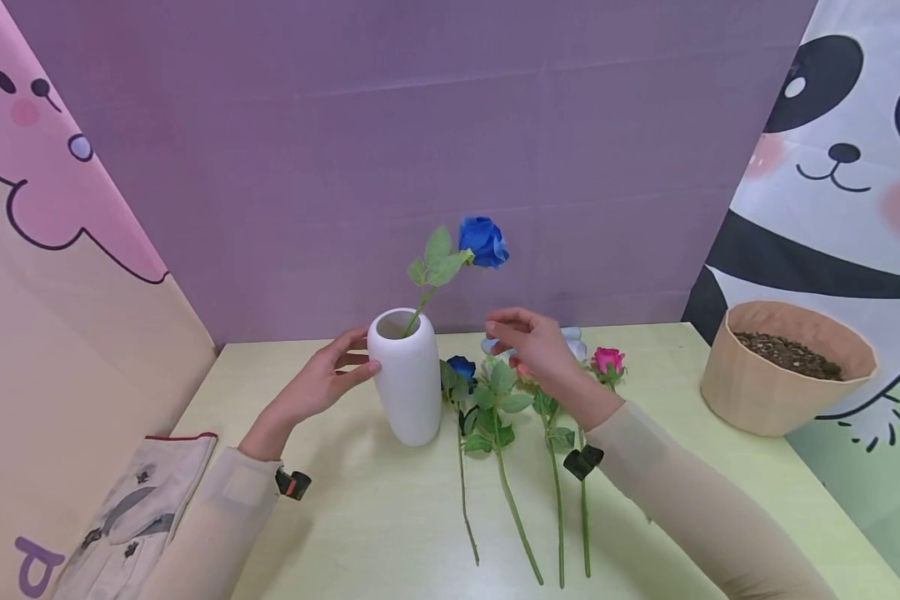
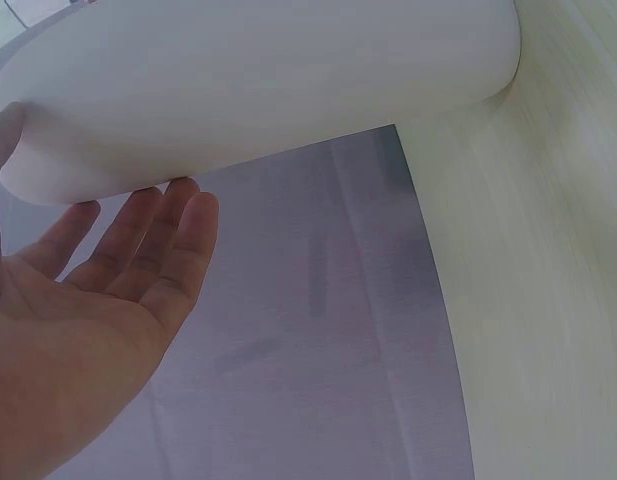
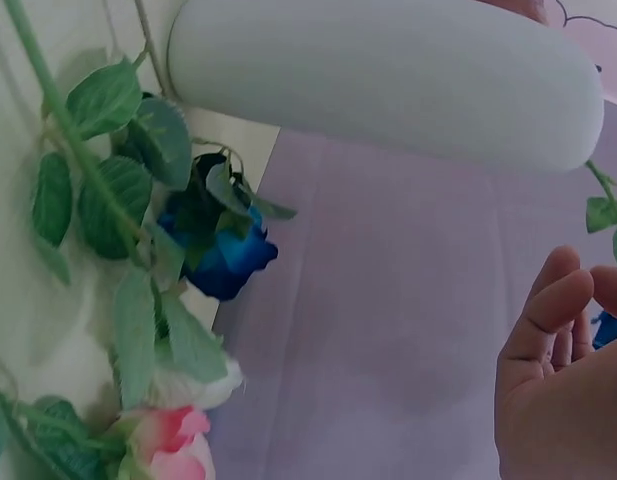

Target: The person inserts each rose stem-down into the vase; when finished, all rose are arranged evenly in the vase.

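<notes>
Closest to my head view, a beige-sleeved right forearm (image 1: 690, 492) reaches across the right half of the pale wood-grain bench (image 1: 375, 542); the left sleeve (image 1: 221, 517) comes in from its left side. By the bench's right edge stands a peach-coloured, round-mouthed pot (image 1: 765, 400) of dark soil.

The smooth white ceramic-looking vase (image 1: 408, 383) stands upright left of the bench's middle, nearer the far edge. I have the left hand (image 1: 318, 383) spread wide, thumb and fingertips lightly against the vase's upper side. The right hand (image 1: 543, 350) hangs clear of it, fingers loosely bent, thumb and forefinger narrowly apart, nothing visible between them.

I take the step to be settling the single blue rose (image 1: 483, 242) in the vase. I'd brace the vase gently rather than squeeze, and turn the stem low, sparing the petals; its rightward lean could probably tip something light.

The vase is plain and matte, tapering toward its base. The rose is vivid, full-headed, with green leaves. Rightward lie leafy stems, including a dark blue rose (image 1: 462, 371) and a bright pink rose (image 1: 608, 360) towards the far edge.
</notes>
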`<state>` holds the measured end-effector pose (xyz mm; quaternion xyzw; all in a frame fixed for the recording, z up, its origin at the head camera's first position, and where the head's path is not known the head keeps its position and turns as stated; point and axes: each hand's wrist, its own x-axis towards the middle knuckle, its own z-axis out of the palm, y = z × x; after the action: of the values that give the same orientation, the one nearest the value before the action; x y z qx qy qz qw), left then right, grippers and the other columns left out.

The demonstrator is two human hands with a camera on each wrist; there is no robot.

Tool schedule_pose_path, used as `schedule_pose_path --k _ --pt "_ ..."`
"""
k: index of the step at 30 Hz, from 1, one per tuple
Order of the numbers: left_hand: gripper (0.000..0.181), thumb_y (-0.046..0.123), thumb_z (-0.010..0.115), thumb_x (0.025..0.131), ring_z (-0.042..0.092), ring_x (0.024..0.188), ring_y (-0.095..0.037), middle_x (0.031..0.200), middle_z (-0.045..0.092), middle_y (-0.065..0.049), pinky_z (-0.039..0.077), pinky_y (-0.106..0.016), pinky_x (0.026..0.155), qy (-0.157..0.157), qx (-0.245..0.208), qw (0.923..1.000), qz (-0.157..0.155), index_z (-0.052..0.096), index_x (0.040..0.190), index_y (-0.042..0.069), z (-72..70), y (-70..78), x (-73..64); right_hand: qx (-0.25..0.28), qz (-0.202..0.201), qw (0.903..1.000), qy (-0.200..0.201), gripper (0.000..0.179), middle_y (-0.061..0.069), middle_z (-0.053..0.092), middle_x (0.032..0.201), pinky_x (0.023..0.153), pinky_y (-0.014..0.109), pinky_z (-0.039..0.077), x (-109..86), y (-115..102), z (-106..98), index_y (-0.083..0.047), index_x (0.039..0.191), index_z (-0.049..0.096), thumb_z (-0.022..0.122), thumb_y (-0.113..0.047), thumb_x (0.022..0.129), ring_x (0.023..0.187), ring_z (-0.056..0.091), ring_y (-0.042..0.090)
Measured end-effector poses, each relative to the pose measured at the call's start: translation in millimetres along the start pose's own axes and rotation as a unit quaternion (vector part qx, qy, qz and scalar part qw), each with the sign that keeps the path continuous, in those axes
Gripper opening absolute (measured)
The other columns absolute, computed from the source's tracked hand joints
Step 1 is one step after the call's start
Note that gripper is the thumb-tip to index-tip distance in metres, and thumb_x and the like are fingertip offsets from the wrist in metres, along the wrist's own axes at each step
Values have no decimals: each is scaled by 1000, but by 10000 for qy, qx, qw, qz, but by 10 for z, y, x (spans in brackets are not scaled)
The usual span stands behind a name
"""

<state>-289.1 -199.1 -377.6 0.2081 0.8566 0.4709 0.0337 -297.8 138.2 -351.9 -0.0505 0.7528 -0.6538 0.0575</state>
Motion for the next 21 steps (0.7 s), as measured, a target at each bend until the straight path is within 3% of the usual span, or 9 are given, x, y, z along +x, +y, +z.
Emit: schedule_pose_path --k 4,12,21 --pt "63 48 67 93 56 131 -30 143 54 -3 53 -52 101 9 27 10000 14 40 149 32 0 0 2 -222 -78 9997 48 34 -4 69 101 61 23 54 -36 51 -102 -14 127 63 64 -31 98 85 68 14" --pt "64 47 67 94 56 131 -30 143 54 -4 53 -52 101 3 42 10000 65 40 149 30 -3 2 5 -368 -72 9992 108 37 -5 69 99 60 23 52 -118 134 -304 -12 129 61 64 -32 98 83 69 13" --pt "61 46 67 94 56 132 -29 142 54 -3 53 -52 101 15 2 9999 102 41 148 32 4 3 2 -627 -24 9980 73 40 -13 69 99 67 28 55 -239 249 -545 -7 131 58 62 -33 100 86 68 11"
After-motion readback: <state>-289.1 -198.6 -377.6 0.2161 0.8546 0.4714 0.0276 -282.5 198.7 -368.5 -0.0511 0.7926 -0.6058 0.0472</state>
